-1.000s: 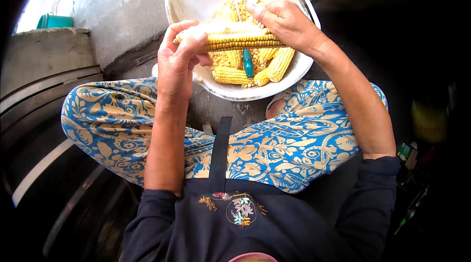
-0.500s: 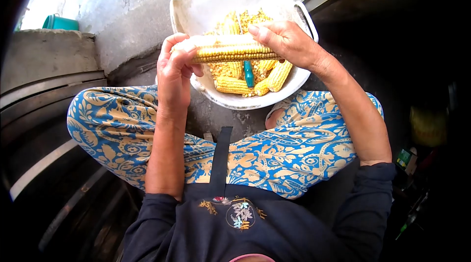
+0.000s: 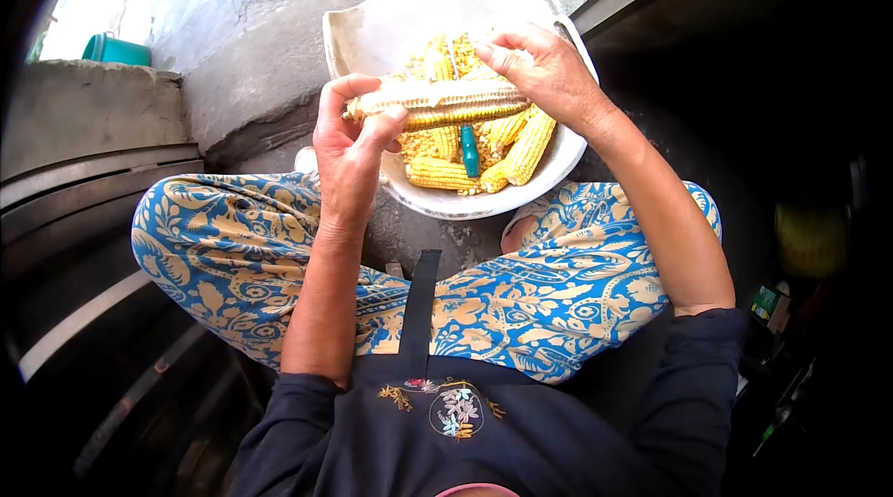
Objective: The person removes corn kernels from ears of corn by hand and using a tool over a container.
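My left hand [image 3: 352, 145] is closed round the left end of a corn cob [image 3: 446, 106], thumb below and fingers behind. At the cob's other end, my right hand [image 3: 551, 76] grips it, its thumb near the top side. The cob lies level above a white tub [image 3: 437, 205]; pale bare rows show along its top and yellow kernels along its lower side. Under it in the tub are whole corn cobs [image 3: 528, 145], loose kernels [image 3: 465, 55] and a tool with a teal handle [image 3: 470, 151], whose other end is partly hidden.
The tub stands on the dark floor between my knees in patterned trousers [image 3: 558, 302]. A low concrete ledge [image 3: 102, 111] with a green container [image 3: 116, 48] is at the left. On the dark right side are a small green box [image 3: 766, 302] and a dim yellowish object [image 3: 811, 238].
The cob has turned, so more bare pale rows face up. My left hand has shifted right and slightly down; the cob's left end has moved with it.
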Motion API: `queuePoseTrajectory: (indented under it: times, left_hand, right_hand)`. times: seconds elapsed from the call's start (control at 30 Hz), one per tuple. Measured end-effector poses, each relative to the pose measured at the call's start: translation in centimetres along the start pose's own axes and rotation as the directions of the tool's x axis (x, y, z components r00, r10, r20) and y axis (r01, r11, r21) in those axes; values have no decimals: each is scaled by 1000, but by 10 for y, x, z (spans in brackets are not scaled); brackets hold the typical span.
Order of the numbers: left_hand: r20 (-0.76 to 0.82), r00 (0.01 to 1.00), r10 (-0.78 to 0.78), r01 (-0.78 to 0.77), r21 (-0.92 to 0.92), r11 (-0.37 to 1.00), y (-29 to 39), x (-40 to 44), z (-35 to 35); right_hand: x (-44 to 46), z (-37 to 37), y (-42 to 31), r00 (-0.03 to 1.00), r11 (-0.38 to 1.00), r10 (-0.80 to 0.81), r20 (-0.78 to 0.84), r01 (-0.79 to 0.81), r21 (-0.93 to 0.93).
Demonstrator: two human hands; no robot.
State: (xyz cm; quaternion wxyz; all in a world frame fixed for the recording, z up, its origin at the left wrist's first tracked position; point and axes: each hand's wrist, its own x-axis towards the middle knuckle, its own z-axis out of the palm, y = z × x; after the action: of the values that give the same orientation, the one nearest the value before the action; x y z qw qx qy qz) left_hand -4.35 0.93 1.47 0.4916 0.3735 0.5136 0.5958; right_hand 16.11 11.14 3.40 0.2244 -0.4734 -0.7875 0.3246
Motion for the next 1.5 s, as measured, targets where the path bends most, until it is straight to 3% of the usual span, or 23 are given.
queuePoseTrajectory:
  times: [0.03, 0.07, 0.23, 0.33, 0.37, 0.43, 0.6, 0.63, 0.73, 0.8, 0.83, 0.9, 0.97, 1.1, 1.2, 1.27, 1.3, 1.4, 1.5]
  left_hand:
    - [-5, 1000, 1, -1, 3, 1000, -1, 1, 0]
    - [-12, 1000, -19, 19, 2, 1000, -1, 0, 1]
    - [-2, 999, -52, 52, -10, 999, -2, -1, 4]
    - [-2, 997, -76, 76, 8, 997, -4, -1, 4]
    - [1, 997, -76, 76, 11, 997, -4, -1, 4]
    - [-25, 993, -114, 110, -113, 988, -4, 1, 3]
    - [-26, 992, -126, 115, -254, 960, -9, 11, -17]
    - [-21, 992, -121, 110, -292, 950, -11, 12, -19]
    - [-11, 989, -151, 134, -397, 908, -10, 15, -24]
    - [-27, 982, -187, 154, -455, 877, -9, 14, -23]
    - [-38, 973, -226, 176, -510, 842, -7, 15, -24]
    - [-7, 973, -229, 183, -577, 796, -9, 17, -28]
    - [-8, 967, -253, 199, -592, 781, -8, 15, -29]
    - [1, 972, -237, 190, -596, 780, -7, 14, -27]
    - [-19, 979, -203, 159, -548, 821, -8, 14, -27]
    - [-54, 979, -198, 142, -517, 844, -7, 15, -27]
    - [-61, 979, -192, 135, -512, 848, -5, 15, -27]
    - [-36, 972, -230, 183, -496, 849, -5, 14, -23]
    - [8, 974, -226, 202, -484, 851, -10, 13, -26]
  right_hand:
    - [0, 0, -5, 983, 981, -173, -60, 167, -99]
    - [-4, -2, -12, 973, 963, -230, -15, 226, -150]
    - [-15, 14, -28, 924, 925, -377, 64, 380, -30]
    - [-14, 16, -26, 833, 812, -547, 80, 551, -194]
    - [-15, 14, -26, 835, 813, -546, 76, 549, -194]
    - [-14, 6, -30, 930, 925, -362, 64, 367, -98]
    - [-3, -27, -16, 992, 990, -109, -59, 103, -95]
    - [0, -29, -12, 992, 997, -66, -105, 69, 23]
    - [2, -40, -9, 996, 999, -34, -83, 35, 13]
    - [0, -48, -16, 980, 990, 99, 173, -114, 79]
    - [-4, -47, -24, 977, 976, 111, 184, -142, 163]
    - [-4, -53, -32, 927, 948, 90, 364, -191, 254]
    - [-9, -49, -44, 953, 962, 36, 302, -115, 248]
    - [-12, -51, -47, 938, 931, 92, 335, -200, 304]
    - [-13, -41, -35, 954, 911, 66, 293, -177, 373]
    - [-11, -39, -34, 912, 878, 181, 368, -319, 358]
    - [-12, -38, -35, 913, 878, 172, 370, -312, 362]
    - [-14, -33, -37, 954, 983, -24, 298, -31, 180]
    - [-15, -32, -37, 923, 991, -16, 383, -35, 125]
